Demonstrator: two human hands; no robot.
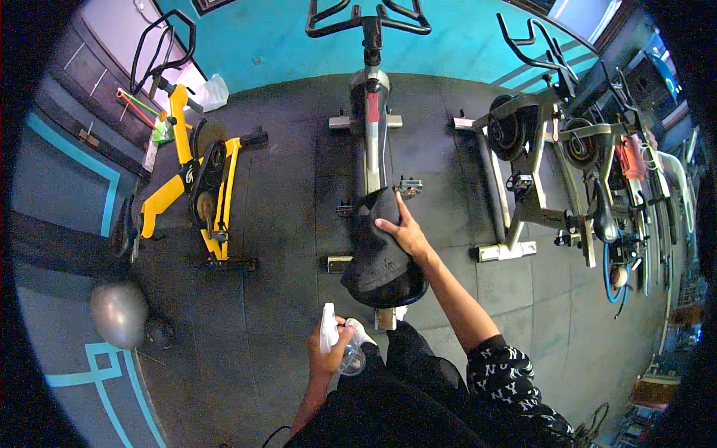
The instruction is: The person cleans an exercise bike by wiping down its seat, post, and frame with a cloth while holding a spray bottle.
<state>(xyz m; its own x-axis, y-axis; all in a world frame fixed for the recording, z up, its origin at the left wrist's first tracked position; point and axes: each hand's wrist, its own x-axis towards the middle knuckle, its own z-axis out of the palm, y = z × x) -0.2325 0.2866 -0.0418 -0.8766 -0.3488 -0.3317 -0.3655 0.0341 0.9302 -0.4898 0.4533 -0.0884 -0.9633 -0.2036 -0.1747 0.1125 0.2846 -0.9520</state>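
Observation:
My left hand [328, 349] is closed around a spray bottle [351, 364] with a white trigger head and a clear body, held low in front of me. A dark grey cloth [373, 257] lies over the black saddle [409, 290] of the exercise bike straight ahead. On the cloth's right side my right hand [407, 233] grips it, thumb pointing left and index finger forward; the other fingers are mostly hidden. The saddle's rear rim shows black below the cloth. Beyond the saddle are the bike's pedal [410, 187] and its handlebar [371, 30].
A yellow exercise bike [179, 134] stands at the left, with a silver ball [119, 315] nearer me. Other exercise bikes [534, 160] line the right side. White plastic bags [212, 92] lie by the far left wall. My white shoe [360, 332] is beside the bottle.

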